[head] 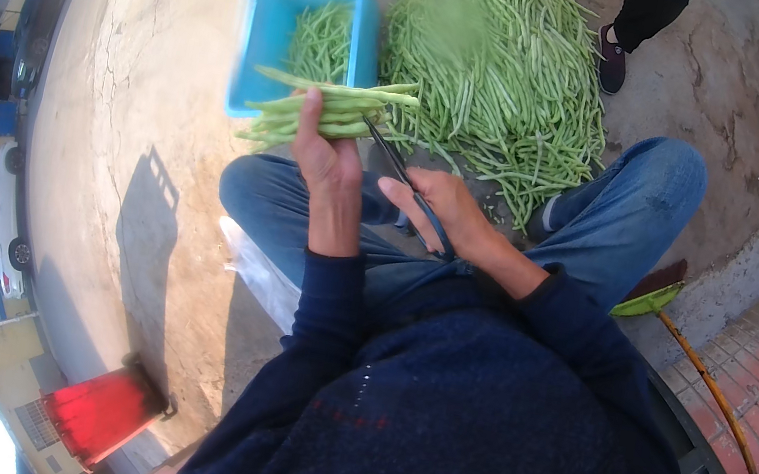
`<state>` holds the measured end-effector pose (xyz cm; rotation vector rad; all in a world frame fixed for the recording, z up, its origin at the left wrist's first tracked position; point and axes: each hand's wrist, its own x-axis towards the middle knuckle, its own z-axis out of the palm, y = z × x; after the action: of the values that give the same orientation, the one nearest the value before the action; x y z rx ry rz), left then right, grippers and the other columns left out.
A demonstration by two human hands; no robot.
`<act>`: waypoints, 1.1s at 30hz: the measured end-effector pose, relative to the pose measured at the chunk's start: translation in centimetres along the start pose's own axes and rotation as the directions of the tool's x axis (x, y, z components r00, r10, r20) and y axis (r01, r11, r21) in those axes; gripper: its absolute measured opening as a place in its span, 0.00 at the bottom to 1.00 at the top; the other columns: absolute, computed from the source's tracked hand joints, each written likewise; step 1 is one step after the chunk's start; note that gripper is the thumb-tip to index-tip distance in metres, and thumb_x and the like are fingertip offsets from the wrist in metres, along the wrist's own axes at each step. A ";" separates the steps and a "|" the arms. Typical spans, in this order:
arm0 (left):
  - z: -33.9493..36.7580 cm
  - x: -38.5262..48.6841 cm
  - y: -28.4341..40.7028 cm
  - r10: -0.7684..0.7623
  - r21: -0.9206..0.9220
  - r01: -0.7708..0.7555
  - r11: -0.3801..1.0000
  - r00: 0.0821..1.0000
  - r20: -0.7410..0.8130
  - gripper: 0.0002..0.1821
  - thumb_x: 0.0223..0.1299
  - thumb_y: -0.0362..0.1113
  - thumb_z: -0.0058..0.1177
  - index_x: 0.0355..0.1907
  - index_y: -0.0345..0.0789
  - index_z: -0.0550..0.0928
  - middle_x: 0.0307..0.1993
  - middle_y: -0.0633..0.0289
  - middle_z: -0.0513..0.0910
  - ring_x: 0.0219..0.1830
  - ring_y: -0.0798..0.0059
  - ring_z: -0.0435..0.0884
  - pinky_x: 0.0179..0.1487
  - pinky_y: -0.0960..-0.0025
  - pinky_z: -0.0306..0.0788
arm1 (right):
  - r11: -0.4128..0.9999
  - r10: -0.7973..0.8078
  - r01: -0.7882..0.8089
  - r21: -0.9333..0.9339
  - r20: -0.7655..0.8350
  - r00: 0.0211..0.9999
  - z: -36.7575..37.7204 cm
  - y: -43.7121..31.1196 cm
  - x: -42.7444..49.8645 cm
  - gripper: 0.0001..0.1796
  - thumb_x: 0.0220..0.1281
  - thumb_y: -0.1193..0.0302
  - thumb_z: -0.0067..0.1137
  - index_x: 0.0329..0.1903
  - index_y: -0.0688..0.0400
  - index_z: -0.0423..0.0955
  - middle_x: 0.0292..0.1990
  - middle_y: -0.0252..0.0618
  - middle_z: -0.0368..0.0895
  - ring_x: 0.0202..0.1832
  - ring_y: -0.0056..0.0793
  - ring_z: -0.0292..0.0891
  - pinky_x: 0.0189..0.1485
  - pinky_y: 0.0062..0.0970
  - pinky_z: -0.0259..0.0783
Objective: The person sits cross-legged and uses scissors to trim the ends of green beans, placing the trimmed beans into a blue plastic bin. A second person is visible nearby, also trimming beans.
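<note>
My left hand (326, 151) grips a bundle of green beans (355, 115), its thumb lying across them. My right hand (449, 211) holds dark-handled scissors (396, 164), with the blades pointing up and left at the right part of the bundle; how far the blades are apart cannot be told. Beyond my left hand stands a blue plastic bin (368, 44) with cut-looking beans (323, 40) inside. A large heap of long green beans (520, 87) lies on the ground to the right of the bin, in front of my bent legs.
Another person's shoe (611, 61) and dark trouser leg border the heap at upper right. A green broom or dustpan head (650, 298) with an orange handle lies right of my knee. A white plastic bag (262, 277) is by my left thigh. A red bin (105, 409) stands lower left.
</note>
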<state>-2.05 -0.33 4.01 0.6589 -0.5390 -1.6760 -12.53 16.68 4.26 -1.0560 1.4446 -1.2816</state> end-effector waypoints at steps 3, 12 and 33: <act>-0.1 0.0 0.1 0.007 0.001 -0.007 1.000 1.000 0.005 0.15 0.79 0.32 0.64 0.63 0.36 0.80 0.52 0.57 0.87 0.57 0.65 0.86 0.64 0.57 0.82 | 0.997 0.081 -0.081 0.014 0.029 0.996 -0.1 -1.3 -0.8 0.33 0.84 0.48 0.63 0.25 0.61 0.72 0.16 0.35 0.72 0.18 0.22 0.73 0.23 0.31 0.66; -0.4 0.3 0.7 0.051 0.051 -0.053 0.997 0.998 0.038 0.15 0.76 0.33 0.68 0.59 0.40 0.80 0.52 0.59 0.87 0.57 0.65 0.86 0.69 0.53 0.80 | 0.966 0.200 -0.214 0.144 0.110 0.974 -0.1 -2.6 -1.8 0.33 0.86 0.45 0.58 0.30 0.60 0.72 0.19 0.36 0.78 0.17 0.25 0.82 0.20 0.27 0.71; -0.3 0.4 0.4 0.065 0.066 -0.066 0.996 0.998 0.013 0.14 0.77 0.34 0.67 0.59 0.40 0.80 0.52 0.60 0.87 0.59 0.64 0.86 0.70 0.51 0.80 | 0.972 0.172 -0.165 0.166 -0.029 0.985 -0.3 -1.9 -1.4 0.32 0.86 0.47 0.59 0.31 0.62 0.72 0.19 0.35 0.77 0.17 0.25 0.80 0.19 0.29 0.71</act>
<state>-1.65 -0.75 4.03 0.6734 -0.6202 -1.6066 -12.46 17.95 6.30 -0.7846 1.4035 -1.2824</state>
